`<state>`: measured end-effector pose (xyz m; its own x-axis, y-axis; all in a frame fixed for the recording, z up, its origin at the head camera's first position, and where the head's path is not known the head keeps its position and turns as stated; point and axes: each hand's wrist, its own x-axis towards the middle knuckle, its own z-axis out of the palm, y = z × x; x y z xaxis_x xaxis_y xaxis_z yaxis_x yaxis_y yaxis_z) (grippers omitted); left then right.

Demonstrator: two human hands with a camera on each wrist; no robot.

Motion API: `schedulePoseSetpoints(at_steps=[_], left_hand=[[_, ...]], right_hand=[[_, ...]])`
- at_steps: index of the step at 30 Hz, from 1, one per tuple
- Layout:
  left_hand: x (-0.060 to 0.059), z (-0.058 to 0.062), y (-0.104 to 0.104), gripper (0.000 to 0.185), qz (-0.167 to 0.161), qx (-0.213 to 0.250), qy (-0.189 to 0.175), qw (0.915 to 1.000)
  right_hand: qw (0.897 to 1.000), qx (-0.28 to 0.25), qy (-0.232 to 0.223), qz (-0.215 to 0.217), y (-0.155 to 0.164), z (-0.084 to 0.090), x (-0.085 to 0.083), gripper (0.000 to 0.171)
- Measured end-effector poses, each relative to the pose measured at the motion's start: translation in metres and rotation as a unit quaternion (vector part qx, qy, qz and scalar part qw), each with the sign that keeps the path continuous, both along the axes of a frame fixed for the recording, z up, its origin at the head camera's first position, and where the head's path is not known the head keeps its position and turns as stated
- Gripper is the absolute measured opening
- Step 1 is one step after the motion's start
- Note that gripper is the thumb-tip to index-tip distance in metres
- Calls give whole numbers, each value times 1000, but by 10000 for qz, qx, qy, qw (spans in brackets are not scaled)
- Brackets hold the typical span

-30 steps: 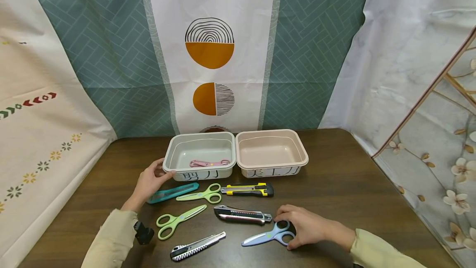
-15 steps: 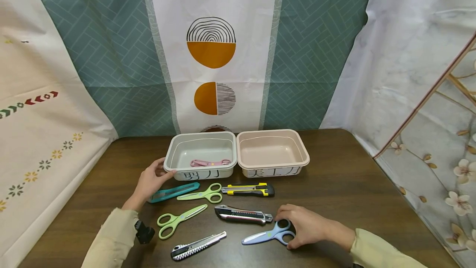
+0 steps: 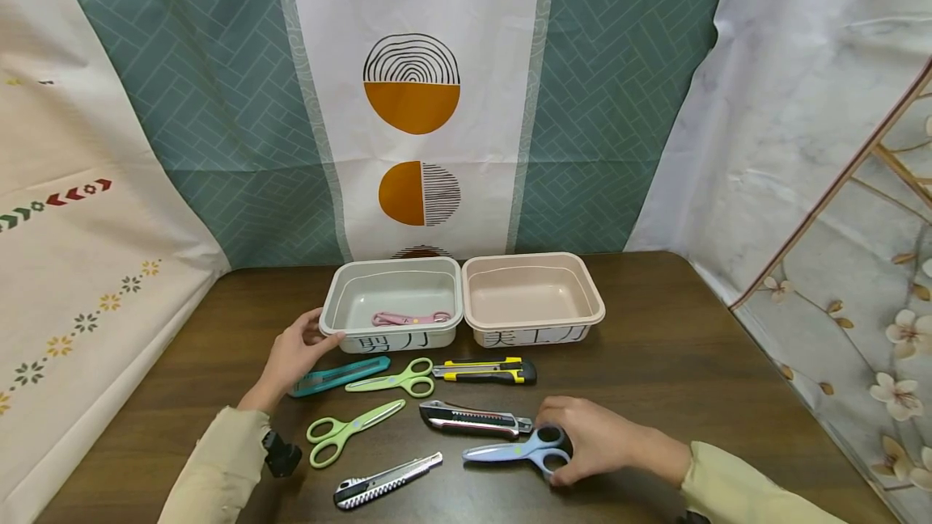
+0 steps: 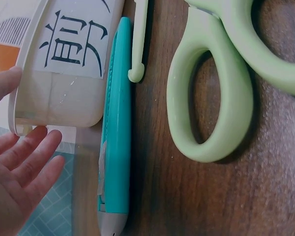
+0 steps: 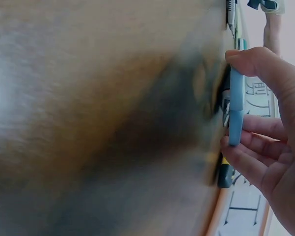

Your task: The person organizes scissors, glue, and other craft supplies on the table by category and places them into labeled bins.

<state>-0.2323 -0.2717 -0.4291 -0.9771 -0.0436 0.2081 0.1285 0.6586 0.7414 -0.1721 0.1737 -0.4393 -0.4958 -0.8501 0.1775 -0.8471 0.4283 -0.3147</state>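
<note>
While the right hand (image 3: 593, 439) pinches blue scissors (image 3: 513, 450) near the table's front edge, only the wrist view shows them lifted edge-on; the left hand (image 3: 291, 354), fingers relaxed, touches the grey bin (image 3: 329, 297). Four scissors, four knives, two bins.

Probably staged room: hung curtains (image 3: 408, 103)

Head high — wrists close (shared table (image 3: 692, 346))

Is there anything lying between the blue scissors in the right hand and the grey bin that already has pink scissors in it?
Yes. Between the blue scissors, gripped by the right hand, and the grey bin lie the black utility knife, the yellow utility knife and green scissors, all flat on the table, so low obstacles only.
</note>
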Motion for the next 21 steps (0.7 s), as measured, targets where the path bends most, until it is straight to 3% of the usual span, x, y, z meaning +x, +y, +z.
schedulePoseSetpoints(at_steps=[21], left_hand=[[-1, -1, 0, 63, 30, -59, 19, 10000]], right_hand=[[9959, 442, 780, -81, -29, 34, -24, 47]])
